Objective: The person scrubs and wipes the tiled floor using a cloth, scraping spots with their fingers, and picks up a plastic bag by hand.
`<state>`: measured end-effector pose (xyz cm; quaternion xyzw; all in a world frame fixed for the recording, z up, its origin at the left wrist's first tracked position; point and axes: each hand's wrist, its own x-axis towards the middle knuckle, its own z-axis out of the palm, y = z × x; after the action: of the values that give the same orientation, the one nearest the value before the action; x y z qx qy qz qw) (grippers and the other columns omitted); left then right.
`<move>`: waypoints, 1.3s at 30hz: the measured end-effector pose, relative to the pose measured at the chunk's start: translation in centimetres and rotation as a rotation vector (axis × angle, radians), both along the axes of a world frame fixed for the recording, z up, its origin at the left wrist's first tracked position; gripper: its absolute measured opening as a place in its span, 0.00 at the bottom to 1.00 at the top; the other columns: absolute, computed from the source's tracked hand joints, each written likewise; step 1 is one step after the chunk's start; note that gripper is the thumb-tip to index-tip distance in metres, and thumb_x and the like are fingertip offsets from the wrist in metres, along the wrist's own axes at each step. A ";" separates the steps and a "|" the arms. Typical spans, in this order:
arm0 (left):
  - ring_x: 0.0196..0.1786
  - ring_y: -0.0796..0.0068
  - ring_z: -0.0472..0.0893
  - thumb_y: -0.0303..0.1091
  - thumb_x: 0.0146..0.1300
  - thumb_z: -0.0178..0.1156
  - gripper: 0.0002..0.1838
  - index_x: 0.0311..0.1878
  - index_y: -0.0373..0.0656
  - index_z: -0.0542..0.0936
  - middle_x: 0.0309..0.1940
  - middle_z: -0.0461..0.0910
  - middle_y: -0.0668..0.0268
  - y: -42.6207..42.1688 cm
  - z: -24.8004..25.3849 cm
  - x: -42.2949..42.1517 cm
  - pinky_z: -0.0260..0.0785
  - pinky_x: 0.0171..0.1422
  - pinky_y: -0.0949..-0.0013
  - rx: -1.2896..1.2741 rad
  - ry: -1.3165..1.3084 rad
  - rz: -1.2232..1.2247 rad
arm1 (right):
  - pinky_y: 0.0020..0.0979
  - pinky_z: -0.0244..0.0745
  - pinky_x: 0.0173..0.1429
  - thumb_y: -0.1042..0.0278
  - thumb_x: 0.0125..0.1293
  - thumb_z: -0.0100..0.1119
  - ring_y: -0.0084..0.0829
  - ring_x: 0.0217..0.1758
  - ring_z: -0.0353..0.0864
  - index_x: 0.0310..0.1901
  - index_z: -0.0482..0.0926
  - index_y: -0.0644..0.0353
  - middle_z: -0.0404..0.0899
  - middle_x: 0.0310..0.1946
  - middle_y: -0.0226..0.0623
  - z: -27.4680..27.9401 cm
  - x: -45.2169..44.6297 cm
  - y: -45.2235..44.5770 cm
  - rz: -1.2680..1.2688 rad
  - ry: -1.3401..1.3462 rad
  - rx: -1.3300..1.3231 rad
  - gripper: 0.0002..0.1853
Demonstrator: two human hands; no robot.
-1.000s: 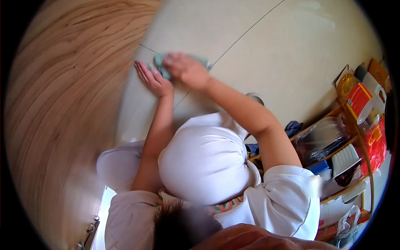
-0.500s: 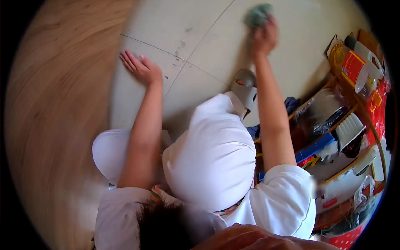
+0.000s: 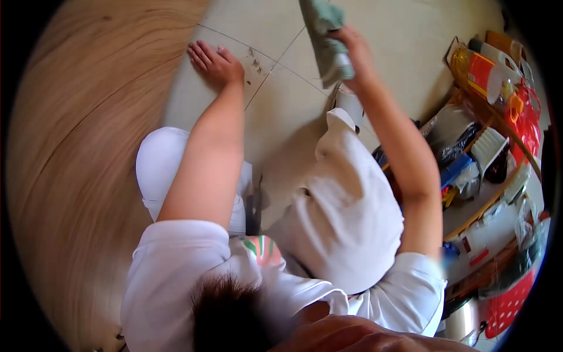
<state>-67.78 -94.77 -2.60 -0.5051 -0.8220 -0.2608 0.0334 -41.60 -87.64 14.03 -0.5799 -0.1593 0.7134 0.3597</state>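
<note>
My right hand (image 3: 359, 57) grips a green cloth (image 3: 328, 23), which hangs partly unfolded from my fingers above the tiled floor. Its lower end dangles near the grey slipper (image 3: 350, 104) on my foot. My left hand (image 3: 217, 63) rests palm down on the pale floor tiles (image 3: 264, 108), fingers stretched out. Just to its right, dark bits of dirt (image 3: 254, 63) lie close to where the tile joints cross.
Brown wood-look flooring (image 3: 88, 117) borders the tiles on the left. Along the right stands a crowded rack (image 3: 498, 129) with a white brush (image 3: 488, 146), a red bag (image 3: 524, 120) and a bottle with a red label (image 3: 481, 73). My bent knees are below my arms.
My right hand has drawn back to the left, and the cloth, bunched on the floor before, now hangs loosely open. The left hand stays flat on the tiles while the view has shifted.
</note>
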 end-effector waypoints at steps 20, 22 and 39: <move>0.81 0.47 0.55 0.43 0.69 0.53 0.34 0.72 0.29 0.67 0.77 0.59 0.45 -1.2 -0.1 0.3 0.43 0.85 0.49 -0.026 -0.040 0.027 | 0.35 0.80 0.62 0.59 0.67 0.61 0.38 0.50 0.87 0.52 0.82 0.66 0.87 0.48 0.47 12.5 0.6 -8.2 -0.048 0.560 -0.157 0.20; 0.81 0.46 0.55 0.43 0.68 0.53 0.34 0.71 0.29 0.67 0.77 0.60 0.44 -1.1 -0.5 -0.1 0.43 0.85 0.48 -0.029 -0.029 0.038 | 0.34 0.81 0.62 0.58 0.66 0.61 0.38 0.51 0.87 0.55 0.79 0.68 0.85 0.51 0.48 7.9 1.0 -9.0 -0.087 0.450 -0.224 0.22; 0.80 0.46 0.57 0.44 0.69 0.54 0.35 0.72 0.29 0.64 0.76 0.61 0.44 -0.7 -2.2 0.3 0.49 0.83 0.49 -0.088 0.164 0.032 | 0.44 0.63 0.75 0.74 0.67 0.50 0.55 0.71 0.69 0.55 0.77 0.76 0.71 0.67 0.60 -16.1 8.2 -35.4 -1.099 -1.546 -0.252 0.19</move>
<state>-67.49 -95.46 -4.80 -0.5125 -0.8352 -0.1817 0.0823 -33.39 -123.06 -2.10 -0.9188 0.0198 -0.1237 0.3743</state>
